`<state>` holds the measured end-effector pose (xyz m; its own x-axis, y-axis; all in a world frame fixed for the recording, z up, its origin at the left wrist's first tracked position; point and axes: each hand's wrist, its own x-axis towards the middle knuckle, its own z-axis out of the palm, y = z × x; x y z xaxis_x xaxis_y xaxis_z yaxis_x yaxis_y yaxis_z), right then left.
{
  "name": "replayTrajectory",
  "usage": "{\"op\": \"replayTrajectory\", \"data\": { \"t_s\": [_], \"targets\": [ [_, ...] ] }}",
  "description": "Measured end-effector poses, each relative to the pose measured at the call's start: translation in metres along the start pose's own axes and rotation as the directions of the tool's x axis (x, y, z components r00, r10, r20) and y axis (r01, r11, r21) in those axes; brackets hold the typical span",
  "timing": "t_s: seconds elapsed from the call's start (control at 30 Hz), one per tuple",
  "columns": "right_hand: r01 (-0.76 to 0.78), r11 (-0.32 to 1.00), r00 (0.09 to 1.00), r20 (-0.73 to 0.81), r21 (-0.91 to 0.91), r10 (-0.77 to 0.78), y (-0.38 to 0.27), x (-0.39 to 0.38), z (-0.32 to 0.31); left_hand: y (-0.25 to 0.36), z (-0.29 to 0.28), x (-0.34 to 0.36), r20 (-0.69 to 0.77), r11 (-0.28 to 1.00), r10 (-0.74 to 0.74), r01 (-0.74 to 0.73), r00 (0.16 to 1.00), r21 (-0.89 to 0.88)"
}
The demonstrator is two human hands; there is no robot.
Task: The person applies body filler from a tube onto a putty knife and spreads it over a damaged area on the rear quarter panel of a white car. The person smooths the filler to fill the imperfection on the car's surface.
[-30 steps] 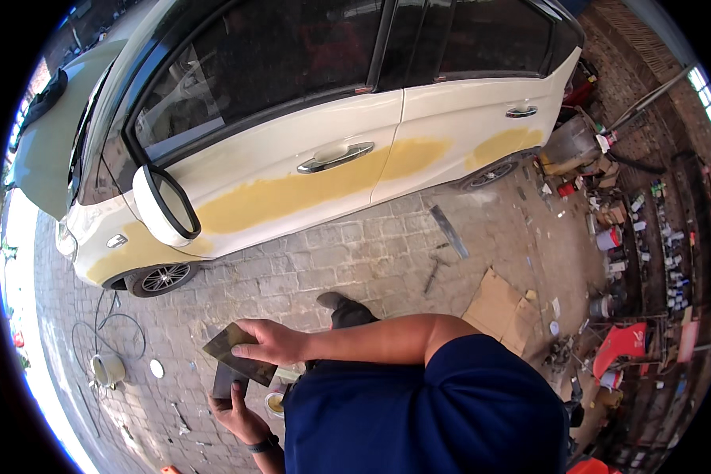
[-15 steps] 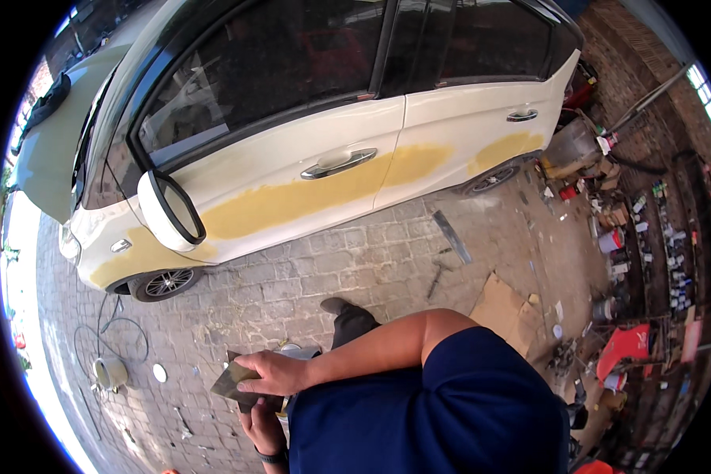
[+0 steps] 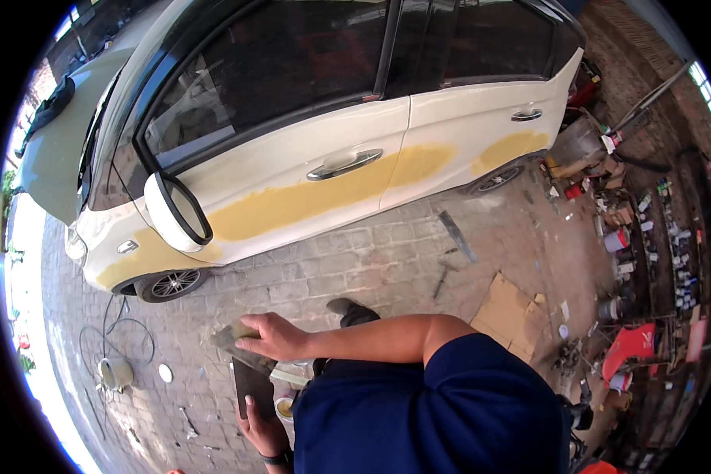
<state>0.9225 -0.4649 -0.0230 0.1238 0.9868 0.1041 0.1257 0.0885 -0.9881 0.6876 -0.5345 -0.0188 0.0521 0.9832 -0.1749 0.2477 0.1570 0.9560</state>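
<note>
My right hand is closed around a putty spreader, a flat, greyish-olive blade smeared near its edge. Below it, my left hand, with a dark band at the wrist, grips a dark flat plate. The spreader hangs just over the plate's upper end; whether they touch I cannot tell. Beside the plate, partly hidden by my shirt, is a round tin with something yellow inside. Across from me stands a white car, with a long band of yellow filler along its doors and front fender.
A dark flat strip and a cardboard sheet lie on the paving. To the left are a bucket, a looped hose and a white disc. Shelves with small cans and a red seat line the right.
My right hand has risen with the spreader, away from my left hand. More of the dark plate and the tin beside it now shows. The view has shifted slightly.
</note>
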Motion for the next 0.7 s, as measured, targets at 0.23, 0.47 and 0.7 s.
{"op": "replayTrajectory", "data": {
  "t_s": [0.23,0.47,0.7],
  "targets": [
    [0.02,0.944,0.994,0.097,0.33,-0.055,-0.02,0.0,-0.007,0.027,0.004,0.003,0.082,0.953,-0.156,0.172,0.984,-0.251],
    [0.347,0.918,0.728,0.673,-0.194,-0.133,0.026,0.001,-0.021,-0.04,-0.062,0.03,-0.039,0.721,0.324,-0.22,0.945,0.657],
    [-0.402,0.736,0.916,0.233,0.545,0.327,0.028,-0.002,-0.005,0.011,-0.012,0.032,-0.238,0.959,-0.122,0.053,0.964,-0.279]
  ]
}}
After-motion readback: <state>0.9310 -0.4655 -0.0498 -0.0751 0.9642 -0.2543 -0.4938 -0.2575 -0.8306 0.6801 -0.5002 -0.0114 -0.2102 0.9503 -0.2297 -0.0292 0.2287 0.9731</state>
